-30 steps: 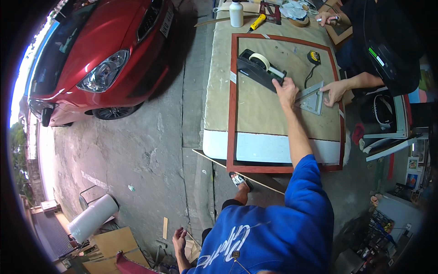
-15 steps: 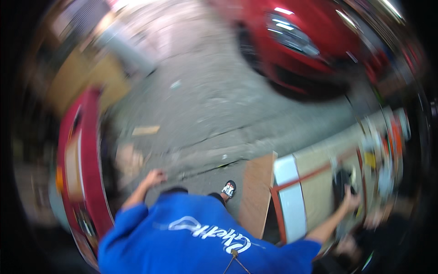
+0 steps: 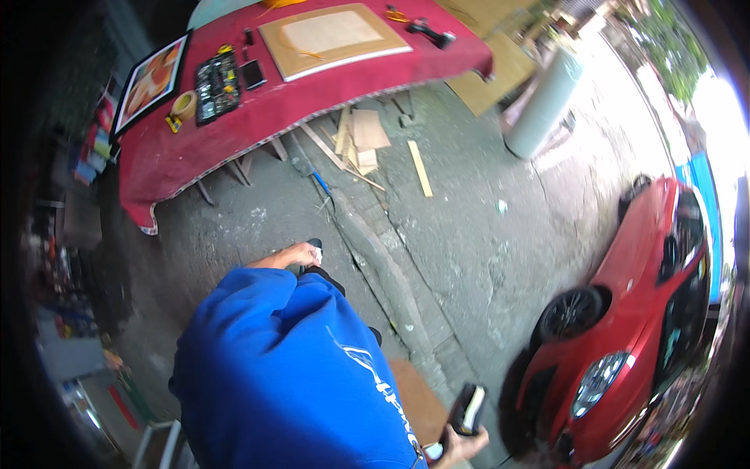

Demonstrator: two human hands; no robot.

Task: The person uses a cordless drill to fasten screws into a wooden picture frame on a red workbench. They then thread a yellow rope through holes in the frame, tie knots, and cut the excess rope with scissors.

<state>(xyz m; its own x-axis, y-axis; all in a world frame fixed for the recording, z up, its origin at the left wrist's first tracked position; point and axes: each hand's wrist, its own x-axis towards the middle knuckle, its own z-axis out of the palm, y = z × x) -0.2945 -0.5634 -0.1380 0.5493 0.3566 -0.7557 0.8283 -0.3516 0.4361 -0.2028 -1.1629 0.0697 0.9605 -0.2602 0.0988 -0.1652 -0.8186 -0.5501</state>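
Note:
My right hand (image 3: pixel 466 447), low in the view, is closed around a black tool (image 3: pixel 469 408) with a pale strip along its upper part. The tool stands up from the hand, and its exact kind does not show. A brown board (image 3: pixel 419 399) lies just left of it, partly behind my blue shirt. My left hand (image 3: pixel 299 254) hangs in front of me above the floor, beside my sandalled foot (image 3: pixel 315 244). Its fingers are too small and overlapped to make out. It touches neither the table nor the tools there.
Ahead, a red-covered table (image 3: pixel 312 105) holds a brown panel (image 3: pixel 332 39), a tool set (image 3: pixel 217 86), a tape roll (image 3: pixel 184 105), a black power tool (image 3: pixel 431 34) and a framed picture (image 3: pixel 154 82). Wood scraps (image 3: pixel 366 133) lie beneath. A wrapped roll (image 3: pixel 547 102) and a red car (image 3: pixel 617 336) stand right.
My view has swung left, bringing the red table ahead and the car to the right. My right hand has left the worktop with the black tool in it.

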